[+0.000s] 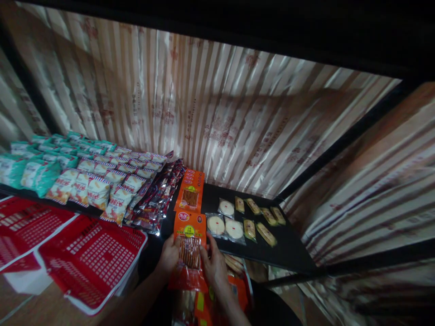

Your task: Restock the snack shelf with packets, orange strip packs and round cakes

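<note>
Between my two hands is an orange snack packet (189, 253) with a clear window showing brown sticks inside. My left hand (169, 254) grips its left edge, with the thumb on the front. On the right edge, my right hand (215, 260) holds it the same way. Just beyond it, another orange packet (189, 192) of the same kind lies on the black shelf (285, 246), by the back. The held packet's top edge meets or overlaps the lower edge of that one. Below my hands, more orange packets (239, 290) show, partly hidden by my right arm.
Dark shiny packets (156, 199), white snack bags (98, 192) and green bags (41, 174) stand in rows to the left. Round wrapped crackers (234, 229) and small yellow packs (266, 234) lie to the right. Red baskets (98, 253) sit below left. A black post (343, 140) slants at right.
</note>
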{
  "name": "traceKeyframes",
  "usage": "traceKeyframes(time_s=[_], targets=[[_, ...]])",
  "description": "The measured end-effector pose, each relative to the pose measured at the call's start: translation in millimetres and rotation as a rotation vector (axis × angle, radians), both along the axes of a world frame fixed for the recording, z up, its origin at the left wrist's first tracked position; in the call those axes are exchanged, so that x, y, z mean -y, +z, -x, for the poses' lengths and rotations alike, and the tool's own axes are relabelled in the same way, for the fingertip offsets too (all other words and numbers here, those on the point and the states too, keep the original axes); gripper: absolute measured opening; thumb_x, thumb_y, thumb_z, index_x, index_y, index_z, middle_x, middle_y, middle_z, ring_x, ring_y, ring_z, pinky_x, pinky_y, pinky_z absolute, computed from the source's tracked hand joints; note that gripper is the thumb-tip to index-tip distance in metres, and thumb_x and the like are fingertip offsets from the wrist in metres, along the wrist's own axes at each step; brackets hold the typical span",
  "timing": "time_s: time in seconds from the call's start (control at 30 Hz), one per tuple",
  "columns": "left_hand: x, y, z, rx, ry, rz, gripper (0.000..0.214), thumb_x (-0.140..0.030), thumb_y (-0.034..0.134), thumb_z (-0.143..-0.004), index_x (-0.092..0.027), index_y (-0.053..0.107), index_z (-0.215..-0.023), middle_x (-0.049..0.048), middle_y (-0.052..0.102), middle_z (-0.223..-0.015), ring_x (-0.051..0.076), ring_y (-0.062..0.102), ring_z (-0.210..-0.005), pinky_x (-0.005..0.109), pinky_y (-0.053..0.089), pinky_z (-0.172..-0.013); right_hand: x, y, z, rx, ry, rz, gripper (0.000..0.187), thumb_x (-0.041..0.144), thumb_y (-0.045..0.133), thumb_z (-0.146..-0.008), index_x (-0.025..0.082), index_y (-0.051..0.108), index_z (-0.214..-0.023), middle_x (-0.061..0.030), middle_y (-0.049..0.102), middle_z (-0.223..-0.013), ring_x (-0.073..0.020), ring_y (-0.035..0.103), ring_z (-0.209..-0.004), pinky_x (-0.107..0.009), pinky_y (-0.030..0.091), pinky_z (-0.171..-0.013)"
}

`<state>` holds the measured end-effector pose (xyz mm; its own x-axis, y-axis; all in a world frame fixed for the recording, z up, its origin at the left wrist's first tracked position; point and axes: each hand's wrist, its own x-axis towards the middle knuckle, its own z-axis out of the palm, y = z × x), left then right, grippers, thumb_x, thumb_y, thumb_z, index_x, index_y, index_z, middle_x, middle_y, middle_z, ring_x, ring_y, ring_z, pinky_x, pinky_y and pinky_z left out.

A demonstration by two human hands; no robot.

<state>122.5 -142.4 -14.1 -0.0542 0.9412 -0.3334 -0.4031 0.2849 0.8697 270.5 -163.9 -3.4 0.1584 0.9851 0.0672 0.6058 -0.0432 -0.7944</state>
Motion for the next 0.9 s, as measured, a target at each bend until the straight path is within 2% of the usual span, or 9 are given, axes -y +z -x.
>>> traceKeyframes(time_s=[0.07, 0.13, 0.23, 0.3, 0.43, 0.57, 0.7, 0.9], targets=[[-6, 2.3, 3, -0.042, -0.045, -0.035, 0.042, -0.049, 0.063, -0.063, -0.013, 0.061, -0.084, 0.0086, 0.069, -0.081, 0.022, 0.064, -0.074, 0.03, 0.05, -0.065, -3, 2.8, 1, -0.02, -0.009, -0.017, 0.052, 0.04, 0.043, -0.081, 0.014, 0.048, -0.125, -0.005, 0.069, -0.083, -0.0181, 0.064, -0.069, -0.028, 0.05, -0.066], [-13, 4.2, 5, -0.112, -0.08, -0.061, 0.037, -0.046, 0.061, -0.067, -0.013, 0.062, -0.085, 0.0084, 0.069, -0.085, 0.021, 0.064, -0.077, 0.03, 0.05, -0.07, -7, 4.3, 2, -0.023, -0.014, -0.03, 0.049, 0.04, 0.043, -0.081, 0.014, 0.052, -0.122, -0.0079, 0.068, -0.099, -0.0195, 0.065, -0.083, -0.03, 0.05, -0.077], [-24, 4.9, 8, -0.254, -0.101, -0.051, 0.029, -0.039, 0.059, -0.07, -0.014, 0.063, -0.085, 0.0072, 0.07, -0.085, 0.021, 0.064, -0.081, 0.03, 0.049, -0.074, -15, 3.7, 2, -0.013, -0.005, -0.023, 0.048, 0.04, 0.042, -0.08, 0.012, 0.057, -0.117, -0.0116, 0.062, -0.116, -0.0219, 0.058, -0.105, -0.032, 0.043, -0.093], [-31, 3.5, 9, -0.357, -0.119, -0.014, 0.024, -0.034, 0.058, -0.072, -0.015, 0.063, -0.086, 0.0059, 0.07, -0.083, 0.02, 0.064, -0.082, 0.029, 0.048, -0.075, -21, 2.6, 2, 0.001, 0.007, -0.005, 0.05, 0.04, 0.042, -0.08, 0.01, 0.058, -0.116, -0.0136, 0.06, -0.119, -0.0229, 0.055, -0.111, -0.034, 0.04, -0.097], [-44, -0.8, 9, -0.526, -0.149, 0.023, 0.019, -0.024, 0.056, -0.074, -0.017, 0.063, -0.09, 0.0047, 0.07, -0.085, 0.019, 0.064, -0.084, 0.027, 0.047, -0.076, -33, 3.3, 2, 0.036, 0.009, 0.002, 0.051, 0.037, 0.04, -0.08, 0.007, 0.058, -0.117, -0.0163, 0.059, -0.118, -0.0241, 0.055, -0.111, -0.036, 0.04, -0.097], [-55, -1.8, 9, -0.579, -0.122, -0.017, 0.023, -0.019, 0.053, -0.075, -0.017, 0.062, -0.096, 0.0065, 0.07, -0.091, 0.019, 0.063, -0.086, 0.027, 0.047, -0.077, -44, 7.7, 3, 0.076, 0.013, -0.045, 0.047, 0.033, 0.04, -0.082, 0.007, 0.058, -0.117, -0.0161, 0.061, -0.117, -0.0231, 0.057, -0.109, -0.035, 0.041, -0.096], [-64, 3.6, 7, -0.641, -0.094, -0.029, 0.027, -0.018, 0.053, -0.074, -0.018, 0.062, -0.1, 0.0074, 0.069, -0.095, 0.02, 0.063, -0.091, 0.028, 0.046, -0.079, -58, 9.3, 4, 0.15, 0.026, -0.013, 0.044, 0.028, 0.037, -0.085, 0.006, 0.055, -0.119, -0.0157, 0.059, -0.119, -0.0215, 0.056, -0.11, -0.033, 0.04, -0.096], [-77, 15.6, 3, -0.769, -0.074, -0.017, 0.044, -0.013, 0.052, -0.074, -0.02, 0.052, -0.118, 0.0062, 0.064, -0.113, 0.018, 0.057, -0.105, 0.024, 0.042, -0.086, -81, 6.3, 6, 0.249, 0.054, -0.022, 0.042, 0.022, 0.035, -0.087, 0.008, 0.054, -0.121, -0.0156, 0.062, -0.115, -0.0199, 0.058, -0.106, -0.029, 0.043, -0.09]])
